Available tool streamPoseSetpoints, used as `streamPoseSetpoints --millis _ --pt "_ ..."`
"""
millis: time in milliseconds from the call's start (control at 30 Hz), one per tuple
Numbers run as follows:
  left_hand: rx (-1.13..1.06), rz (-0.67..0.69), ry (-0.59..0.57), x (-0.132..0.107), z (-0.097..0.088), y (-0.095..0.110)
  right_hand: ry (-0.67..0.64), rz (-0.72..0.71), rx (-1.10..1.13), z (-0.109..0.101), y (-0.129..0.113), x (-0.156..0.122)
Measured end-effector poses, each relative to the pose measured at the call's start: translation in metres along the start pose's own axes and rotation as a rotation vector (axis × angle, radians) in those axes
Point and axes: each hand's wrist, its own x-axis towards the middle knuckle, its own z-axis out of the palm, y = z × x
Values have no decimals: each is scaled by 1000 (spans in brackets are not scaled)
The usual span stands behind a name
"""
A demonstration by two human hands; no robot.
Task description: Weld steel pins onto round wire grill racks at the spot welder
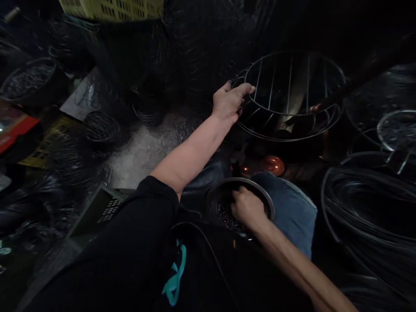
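Black sleeve (130, 238); metal bits (225, 215) in bowl (224, 191); right hand (249, 209) inside, grip unclear; left hand (228, 102) grips wire rack (289, 114).

We saw a dim room, its upper right sunk in near-black shadow, with rough grey floor (139, 151) showing left of centre. A slotted yellow crate (113, 9) stood at the top edge, a green crate (89, 212) sat at lower left, and dark wire coils (364, 197) lay to the right.
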Motion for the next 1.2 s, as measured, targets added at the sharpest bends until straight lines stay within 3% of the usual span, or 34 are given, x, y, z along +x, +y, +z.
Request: streamPoseSetpoints --millis 67,167,433,633,733,867,1067,1200 --pt "69 21 -35 -2 -3 0 -90 37 -92 10 -7 1" --pt "170 78 -80 -3 -8 -3 -95 40 -84 10 -1 -1" --pt "12 0 -77 -7 -17 -15 -94 -10 -91 14 7 -11" --pt "46 -12 -70 -18 -21 -16 -2 50 200 15 26 -10" --pt "48 6 -89 -20 -22 -20 33 -16 154 18 19 -12" --pt "57 15 -113 -21 -22 -23 -36 -73 31 23 6 -10" --pt "67 13 -66 -25 -24 -18 143 5 436 23 30 -12" --pt "68 3 -68 -27 -24 -18 145 111 848 17 40 -22"
